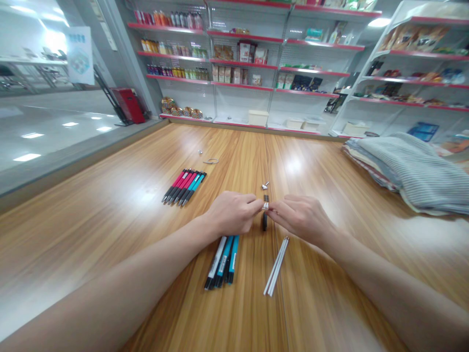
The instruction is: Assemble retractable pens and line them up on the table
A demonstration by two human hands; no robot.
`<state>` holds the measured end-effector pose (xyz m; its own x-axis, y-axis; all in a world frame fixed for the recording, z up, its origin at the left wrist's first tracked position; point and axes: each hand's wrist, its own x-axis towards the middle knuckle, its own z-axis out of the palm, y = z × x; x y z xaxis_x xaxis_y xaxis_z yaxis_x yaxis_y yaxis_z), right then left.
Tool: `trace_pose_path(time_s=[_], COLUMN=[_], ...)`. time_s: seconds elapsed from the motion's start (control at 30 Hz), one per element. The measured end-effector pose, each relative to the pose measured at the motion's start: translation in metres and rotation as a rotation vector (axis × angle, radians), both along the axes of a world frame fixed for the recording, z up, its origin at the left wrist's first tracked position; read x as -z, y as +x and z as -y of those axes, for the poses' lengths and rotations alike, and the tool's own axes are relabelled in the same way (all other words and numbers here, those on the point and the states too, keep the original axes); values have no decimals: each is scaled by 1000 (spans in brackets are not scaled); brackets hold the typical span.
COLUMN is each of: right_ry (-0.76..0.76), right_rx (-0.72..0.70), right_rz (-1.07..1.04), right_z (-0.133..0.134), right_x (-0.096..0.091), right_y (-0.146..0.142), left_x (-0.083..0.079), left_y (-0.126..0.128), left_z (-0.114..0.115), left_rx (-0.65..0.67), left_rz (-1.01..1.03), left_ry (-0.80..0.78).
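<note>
My left hand (pixel 234 211) and my right hand (pixel 301 215) meet fingertip to fingertip over the table, both with closed fingers. Where they meet, a small white piece (pixel 265 206) shows between the fingertips; its kind is hard to make out. A dark pen part (pixel 264 223) lies just below, and small black pieces (pixel 266 198) and silver pen tips (pixel 265 186) lie just beyond. Under my left wrist are several blue, white and black pen barrels (pixel 225 261), their upper ends covered. Thin white pen refills (pixel 276 268) lie in front of my right hand.
Pink and blue pens (pixel 184 187) lie in a row at left on the wooden table (pixel 120 254). Beyond them are a thin wire loop (pixel 211 161) and a small shiny bit (pixel 200 152). Folded cloths (pixel 410 171) sit at right. Stocked shelves (pixel 242 63) stand behind.
</note>
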<state>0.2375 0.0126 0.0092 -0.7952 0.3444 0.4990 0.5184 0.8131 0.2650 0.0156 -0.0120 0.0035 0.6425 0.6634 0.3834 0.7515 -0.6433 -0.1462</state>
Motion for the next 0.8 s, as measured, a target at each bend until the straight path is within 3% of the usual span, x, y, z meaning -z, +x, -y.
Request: trace_pose_path(time_s=[0.1, 0.27, 0.37, 0.6, 0.8], right_ry=[-86, -432, -602, -812, -830], right_rx=[-27, 201, 246, 202, 136], right_rz=[-232, -703, -908, -1042, -1032], right_z=[-1, -6, -10, -10, -7], right_x=[6, 11, 10, 10, 12], right_y=[1, 0, -2, -8, -12], left_x=[2, 6, 7, 9, 10], left_y=[-3, -7, -9, -6, -4], left_z=[-1, -5, -6, -4, -3], left_rx=[-13, -48, -64, -24, 0], left_rz=[70, 214, 264, 285, 288], left_ry=[-15, -41, -57, -63, -61])
